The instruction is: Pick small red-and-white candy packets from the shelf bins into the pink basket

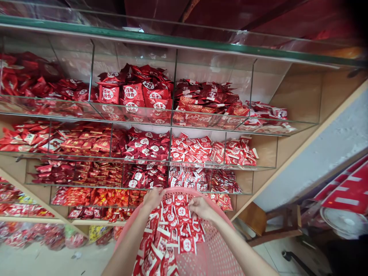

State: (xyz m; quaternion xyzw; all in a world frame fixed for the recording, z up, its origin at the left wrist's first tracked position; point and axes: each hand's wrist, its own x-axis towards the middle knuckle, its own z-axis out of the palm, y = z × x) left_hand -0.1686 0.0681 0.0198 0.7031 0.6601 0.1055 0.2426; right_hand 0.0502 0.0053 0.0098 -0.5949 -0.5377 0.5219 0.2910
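A pink perforated plastic basket [211,245] is in front of me, holding a heap of small red-and-white packets [186,244] with printed lettering, piled mostly on its left side. My left hand [153,198] is closed at the basket's far left rim, its fingertips partly hidden. Over the far right part of the heap, my right hand [199,208] has its fingers curled in a pinch at a packet by the rim. Just beyond the basket are glass-fronted shelf bins with similar red-and-white packets [189,178].
Tiered glass shelves [201,163] rise ahead, split by glass dividers and filled with red packets. The thick glass edge [184,40] of an upper shelf crosses above. Bagged goods [48,235] lie low left. At right are a wooden stool [276,226] and a white fan [345,220].
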